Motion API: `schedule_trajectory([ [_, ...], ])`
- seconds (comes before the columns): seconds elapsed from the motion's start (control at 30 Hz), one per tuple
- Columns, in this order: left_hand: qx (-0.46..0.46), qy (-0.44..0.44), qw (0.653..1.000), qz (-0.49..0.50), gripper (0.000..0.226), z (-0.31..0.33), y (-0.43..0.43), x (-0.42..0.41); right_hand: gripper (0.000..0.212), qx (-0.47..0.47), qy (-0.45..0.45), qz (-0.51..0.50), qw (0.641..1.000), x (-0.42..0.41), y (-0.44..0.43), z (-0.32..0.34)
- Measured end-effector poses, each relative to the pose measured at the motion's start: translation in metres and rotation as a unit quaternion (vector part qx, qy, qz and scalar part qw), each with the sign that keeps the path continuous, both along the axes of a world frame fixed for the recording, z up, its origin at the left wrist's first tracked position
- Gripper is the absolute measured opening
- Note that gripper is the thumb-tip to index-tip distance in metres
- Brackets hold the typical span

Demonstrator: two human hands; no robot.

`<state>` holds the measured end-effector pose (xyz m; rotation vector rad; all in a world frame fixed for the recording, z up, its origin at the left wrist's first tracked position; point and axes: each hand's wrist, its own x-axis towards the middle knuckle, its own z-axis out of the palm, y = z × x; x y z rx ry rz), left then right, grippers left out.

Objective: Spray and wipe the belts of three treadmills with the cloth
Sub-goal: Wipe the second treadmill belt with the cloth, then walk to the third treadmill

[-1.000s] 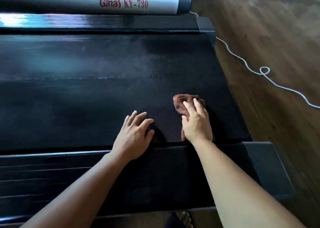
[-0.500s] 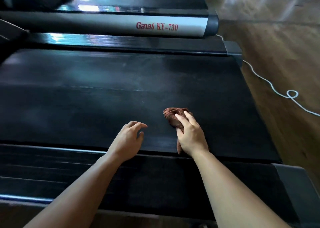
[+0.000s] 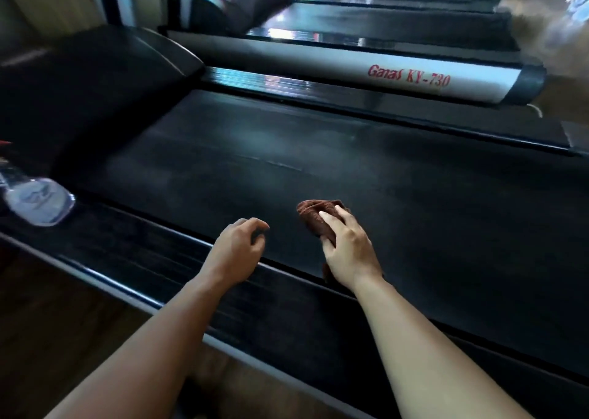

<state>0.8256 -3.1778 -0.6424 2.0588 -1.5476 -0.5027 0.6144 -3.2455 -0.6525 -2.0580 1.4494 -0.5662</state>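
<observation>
At the left edge of the frame, a clear plastic spray bottle (image 3: 38,200) sits on the black side rail (image 3: 153,259) of the near treadmill. It looks blurry. Below it, in the lower left, is dark wooden floor (image 3: 47,307). In the upper left is the big black rounded cover (image 3: 95,93) at the front of the treadmill.

The wide black treadmill belt (image 3: 366,170) fills the middle of the frame. The left hand (image 3: 237,248) is over the near edge of the belt. Its fingers are loosely bent and it holds nothing. I cannot tell if it touches the belt.

Just to its right, a brown fuzzy cloth (image 3: 314,216) lies bunched up on the belt. The right hand (image 3: 349,249) is on top of it, with fingers bent over it, holding it against the belt. The two hands are near each other but do not touch.

In the upper right, a long silver bar with red letters (image 3: 334,64) runs along the far side of the belt. Behind it is another black treadmill (image 3: 382,17).
</observation>
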Motion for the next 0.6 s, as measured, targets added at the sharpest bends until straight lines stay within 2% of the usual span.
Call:
schedule_trajectory([
  [0.4,-0.014,0.012,0.991,0.132,0.025,0.013,0.037,0.151,0.053,0.008,-0.011,0.103,0.995,0.162,0.011,0.006],
  [0.6,-0.043,0.012,0.975,0.219,0.022,0.018,0.053,0.228,0.052,0.008,-0.019,0.136,0.991,0.233,0.01,0.012],
])
